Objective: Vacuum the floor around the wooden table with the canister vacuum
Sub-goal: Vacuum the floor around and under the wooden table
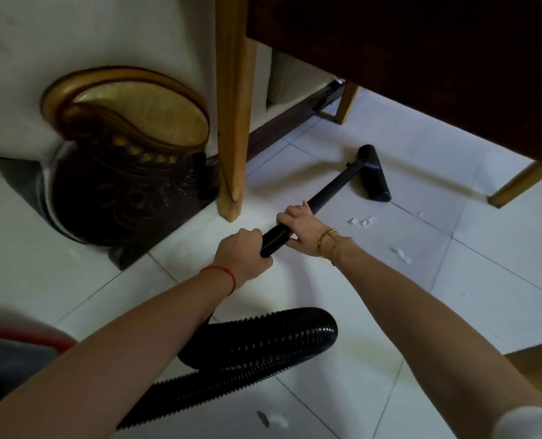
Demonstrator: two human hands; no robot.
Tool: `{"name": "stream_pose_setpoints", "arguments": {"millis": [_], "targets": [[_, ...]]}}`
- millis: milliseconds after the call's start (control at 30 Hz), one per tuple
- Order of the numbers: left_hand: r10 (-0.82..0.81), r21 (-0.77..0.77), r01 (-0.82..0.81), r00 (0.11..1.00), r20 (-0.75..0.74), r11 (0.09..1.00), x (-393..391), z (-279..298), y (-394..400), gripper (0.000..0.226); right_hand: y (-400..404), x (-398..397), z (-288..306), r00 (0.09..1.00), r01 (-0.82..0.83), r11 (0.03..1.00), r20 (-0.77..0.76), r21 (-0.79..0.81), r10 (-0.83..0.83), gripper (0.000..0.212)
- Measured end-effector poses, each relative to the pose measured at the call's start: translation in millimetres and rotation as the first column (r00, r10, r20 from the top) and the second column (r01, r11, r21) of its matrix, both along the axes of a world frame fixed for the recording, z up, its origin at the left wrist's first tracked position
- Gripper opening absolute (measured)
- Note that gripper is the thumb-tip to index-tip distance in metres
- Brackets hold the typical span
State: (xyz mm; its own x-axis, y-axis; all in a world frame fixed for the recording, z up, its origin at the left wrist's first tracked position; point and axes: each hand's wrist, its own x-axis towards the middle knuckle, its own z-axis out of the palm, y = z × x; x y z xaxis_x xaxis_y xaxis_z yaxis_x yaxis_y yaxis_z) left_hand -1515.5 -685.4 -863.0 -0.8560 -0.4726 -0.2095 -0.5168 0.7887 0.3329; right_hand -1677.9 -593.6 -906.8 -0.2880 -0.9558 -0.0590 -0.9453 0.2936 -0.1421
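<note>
I see both grips wrapped round black wand (pixel 326 188) — left hand (pixel 244 256) at ribbed cuff, right hand (pixel 304 231) further along. Floor head (pixel 374 172) flat on tiled floor (pixel 390 312) under wooden surface (pixel 421 58) (paper scraps (pixel 363 221) just beside).

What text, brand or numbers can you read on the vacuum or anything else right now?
None readable. The black vacuum wand, black floor nozzle and black ribbed hose show no markings; the red and grey vacuum canister at the left edge is too blurred to tell.
</note>
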Motion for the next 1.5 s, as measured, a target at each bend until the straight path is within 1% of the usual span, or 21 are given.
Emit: {"name": "stream_pose_setpoints", "arguments": {"millis": [200, 300, 433, 533, 633, 700, 733, 800, 900, 1100, 1300, 1500], "targets": [[-0.032, -0.041, 0.031, 0.999, -0.036, 0.999, -7, 3, -7, 0.022, -6, -3, 6, 0.999, 0.039, 0.999, -0.031, -0.011, -0.040, 0.028], [-0.015, -0.075, 0.013, 0.999, -0.036, 0.997, 8, 12, -20, 0.024, -22, 12, 13, 0.999, 0.026, 0.999, -0.040, -0.042, -0.027, 0.028], [0.028, -0.096, -0.031, 0.999, -0.026, 0.995, 36, 20, -43, 0.018, -49, 40, 20, 0.999, -0.011, 0.996, -0.045, -0.086, 0.007, 0.029], [0.042, -0.132, -0.042, 0.999, 0.002, 0.990, 58, 25, -58, 0.018, -67, 62, 24, 0.999, -0.043, 0.992, -0.036, -0.115, 0.040, 0.032], [0.066, -0.191, -0.060, 0.998, 0.023, 0.980, 75, 32, -67, 0.016, -77, 78, 30, 0.993, -0.099, 0.981, -0.079, -0.166, 0.087, 0.034], [0.075, -0.224, -0.067, 0.997, 0.029, 0.972, 79, 34, -71, 0.016, -81, 84, 31, 0.982, -0.140, 0.971, -0.151, -0.193, 0.112, 0.038], [0.076, -0.231, -0.066, 0.997, 0.031, 0.971, 80, 34, -72, 0.016, -82, 86, 30, 0.977, -0.147, 0.969, -0.180, -0.201, 0.111, 0.040], [0.070, -0.235, -0.061, 0.997, 0.029, 0.970, 77, 33, -74, 0.017, -82, 87, 28, 0.979, -0.117, 0.973, -0.188, -0.199, 0.079, 0.043], [0.048, -0.250, -0.043, 0.999, 0.015, 0.967, 66, 28, -71, 0.020, -78, 78, 24, 0.983, -0.072, 0.983, -0.177, -0.169, 0.042, 0.045], [0.011, -0.248, -0.007, 1.000, 0.013, 0.969, 27, 8, -52, 0.022, -60, 38, 11, 0.984, -0.062, 0.992, -0.171, -0.107, 0.043, 0.043], [-0.008, -0.227, 0.006, 1.000, -0.009, 0.974, -14, -10, -33, 0.025, -41, -8, -5, 0.985, -0.067, 0.993, -0.165, -0.093, 0.051, 0.035], [-0.023, -0.225, 0.016, 0.999, -0.031, 0.974, -49, -19, -27, 0.022, -31, -35, -10, 0.985, -0.017, 0.996, -0.170, -0.085, 0.003, 0.030]]}}
